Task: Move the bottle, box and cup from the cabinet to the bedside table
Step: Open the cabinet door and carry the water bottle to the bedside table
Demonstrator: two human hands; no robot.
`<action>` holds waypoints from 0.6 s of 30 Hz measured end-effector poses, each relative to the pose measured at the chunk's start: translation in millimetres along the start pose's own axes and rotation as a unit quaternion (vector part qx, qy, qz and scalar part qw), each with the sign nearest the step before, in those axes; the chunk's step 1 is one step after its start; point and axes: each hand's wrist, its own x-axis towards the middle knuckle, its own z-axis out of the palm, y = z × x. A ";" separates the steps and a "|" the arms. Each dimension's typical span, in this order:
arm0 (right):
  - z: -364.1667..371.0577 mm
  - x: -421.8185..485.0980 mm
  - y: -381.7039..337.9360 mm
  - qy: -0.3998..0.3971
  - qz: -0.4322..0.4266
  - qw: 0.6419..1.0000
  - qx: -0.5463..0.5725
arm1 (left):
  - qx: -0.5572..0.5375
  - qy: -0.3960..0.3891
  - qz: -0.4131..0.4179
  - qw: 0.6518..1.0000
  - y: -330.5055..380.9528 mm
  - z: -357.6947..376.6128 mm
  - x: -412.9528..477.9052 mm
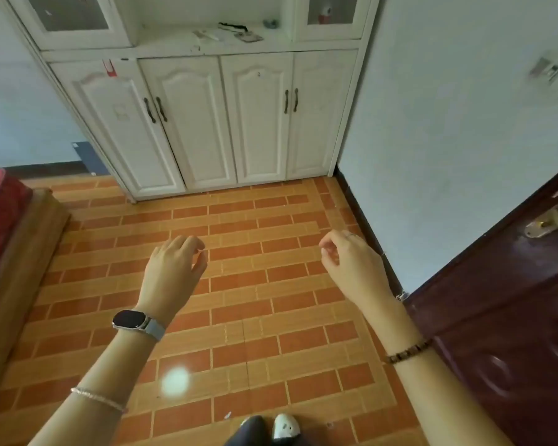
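Hands, both empty w/ fingers loosely curled, left hand (174,268) & right hand (351,262) mid-frame over floor; cabinet (207,123) well ahead at top, bottle/box/cup not clearly identifiable.

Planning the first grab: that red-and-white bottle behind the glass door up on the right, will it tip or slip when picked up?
The bottle stands upright and looks taller than wide, so a sideways nudge could probably tip it. It looks like smooth plastic, likely light and a bit slippery. It is blurred behind the glass door, so this is tentative.
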 end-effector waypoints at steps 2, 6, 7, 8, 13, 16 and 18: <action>-0.1 6.1 4.3 0.000 0.006 1.000 0.004 | -0.003 0.008 0.001 1.000 2.0 2.5 5.6; 5.0 21.9 14.4 -0.017 0.015 1.000 0.001 | 0.001 -0.006 -0.003 1.000 1.5 11.5 19.4; 6.1 27.4 16.7 -0.016 0.015 1.000 0.002 | 0.002 -0.003 -0.004 1.000 1.0 13.3 25.1; 6.7 34.1 19.0 -0.014 0.013 1.000 -0.001 | 0.002 0.002 -0.006 1.000 -0.7 16.0 32.1; 15.8 81.0 29.0 -0.011 0.008 1.000 0.003 | -0.002 0.003 -0.004 1.000 -9.3 33.6 81.9; 25.7 121.2 37.4 -0.006 0.007 1.000 -0.014 | -0.005 0.008 0.008 1.000 -18.9 48.9 124.1; 31.9 151.3 40.8 -0.005 0.009 1.000 -0.015 | -0.006 0.007 0.017 1.000 -27.2 59.9 154.9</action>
